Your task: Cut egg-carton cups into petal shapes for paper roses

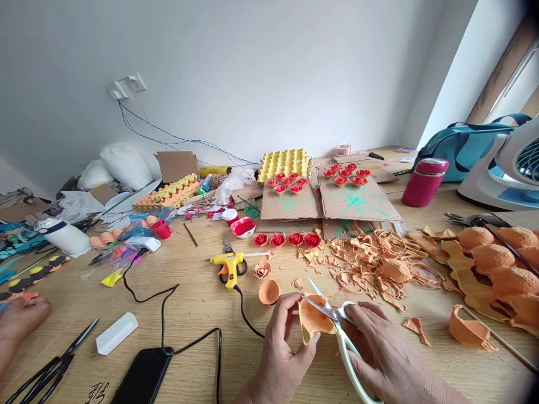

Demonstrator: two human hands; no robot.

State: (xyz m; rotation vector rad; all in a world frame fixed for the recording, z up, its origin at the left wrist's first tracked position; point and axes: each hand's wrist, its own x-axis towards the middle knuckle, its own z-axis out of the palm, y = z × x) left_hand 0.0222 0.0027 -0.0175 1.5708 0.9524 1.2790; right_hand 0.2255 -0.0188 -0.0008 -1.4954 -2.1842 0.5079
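My left hand point(284, 350) grips an orange egg carton cup point(316, 318) by its side, fingers behind and thumb in front. White-handled scissors point(346, 348) are in my right hand point(383, 345), their blades spread at the cup's rim. Just beyond lie a trimmed orange cup point(269, 293) and a small rolled carton flower point(262, 270). A yellow hot glue gun point(229, 266) rests beside them, over another pair of scissors point(228, 245). Several red carton roses point(295, 239) stand in a row behind.
Orange carton scraps point(366, 258) spread at right, before an orange egg tray point(492, 264). Cardboard panels point(357, 205) hold red roses. At left are a phone point(143, 376), black scissors point(54, 365) and another person's hand point(25, 317). Cables cross the table.
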